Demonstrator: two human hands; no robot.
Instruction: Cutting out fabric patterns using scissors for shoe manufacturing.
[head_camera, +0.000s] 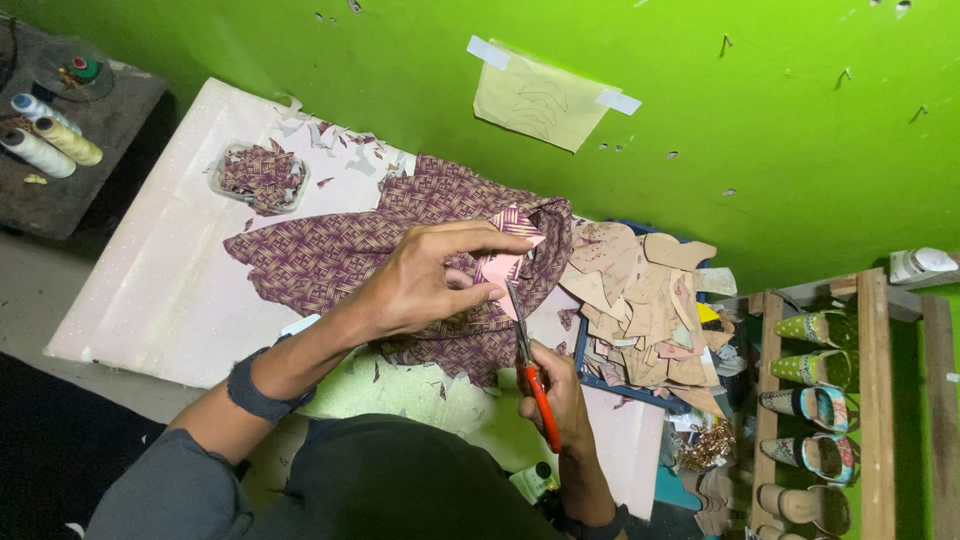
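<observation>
So your left hand (425, 280) is pinching a small pink paper pattern piece (500, 265) with a bit of the purple woven-print fabric (330, 255) folded over its top edge, thumb underneath and fingers curled over the top. Your right hand (555, 395) sits just below it, closed around the orange handles of the scissors (527, 365), and the blades point up so the tips meet the lower edge of that pink piece. Most of the fabric spreads out under and to the left of your left hand, lying on the pale pink board (160, 270). Further left of that hand there's a little clear tray (262, 178) full of offcuts in the same print, with loose scraps scattered near it. Just right of your hands is a messy heap of tan card templates (640, 300). Beyond that, well off to the right, a wooden rack (870, 400) holds finished patterned shoes. Thread spools (45, 135) sit far off to the left.
</observation>
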